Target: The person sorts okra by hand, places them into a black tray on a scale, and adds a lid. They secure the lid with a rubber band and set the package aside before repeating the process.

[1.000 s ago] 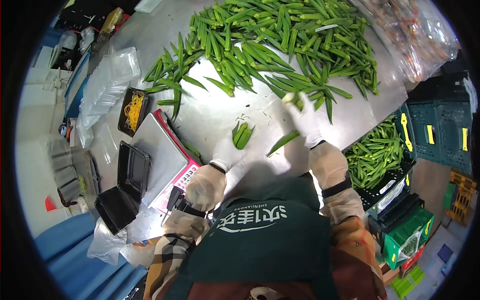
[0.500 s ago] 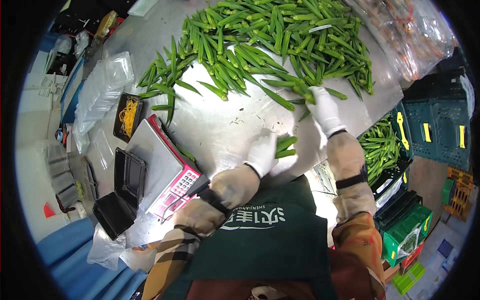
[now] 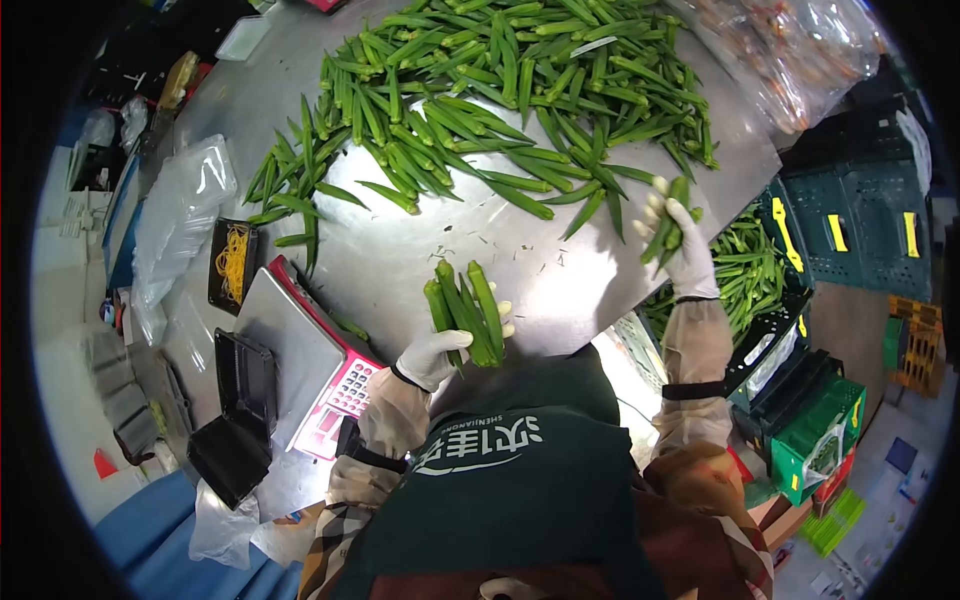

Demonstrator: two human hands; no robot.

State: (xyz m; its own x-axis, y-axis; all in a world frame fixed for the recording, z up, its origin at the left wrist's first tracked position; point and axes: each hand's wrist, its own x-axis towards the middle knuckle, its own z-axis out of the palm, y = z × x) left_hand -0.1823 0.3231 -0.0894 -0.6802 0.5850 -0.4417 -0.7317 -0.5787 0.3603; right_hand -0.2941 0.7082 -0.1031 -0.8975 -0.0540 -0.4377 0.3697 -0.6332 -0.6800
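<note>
White gloves cover both of my hands. In my left hand point(image 3: 436, 358), near the front edge of the metal table point(image 3: 380, 240), several okra pods point(image 3: 482, 320) lie side by side with their stem ends pointing away from me. My right hand point(image 3: 690, 255), at the table's right edge, is closed around a few more okra pods point(image 3: 668, 232). Beyond both hands a big okra pile point(image 3: 480, 75) spreads over the back of the table. A red and silver scale point(image 3: 300, 345) stands left of my left hand, with a black open tray point(image 3: 245, 390) beside it.
A small black box of yellow bands point(image 3: 233, 262) and stacked clear lids point(image 3: 185, 205) lie at the left. Plastic bags point(image 3: 790, 55) cover the back right corner. A crate of okra point(image 3: 750, 265) stands right of the table, near green crates point(image 3: 870, 235).
My left hand has turned over, showing its okra more fully. My right hand has moved back from the pile, to the right and toward me, with okra in it. The view has shifted slightly.
</note>
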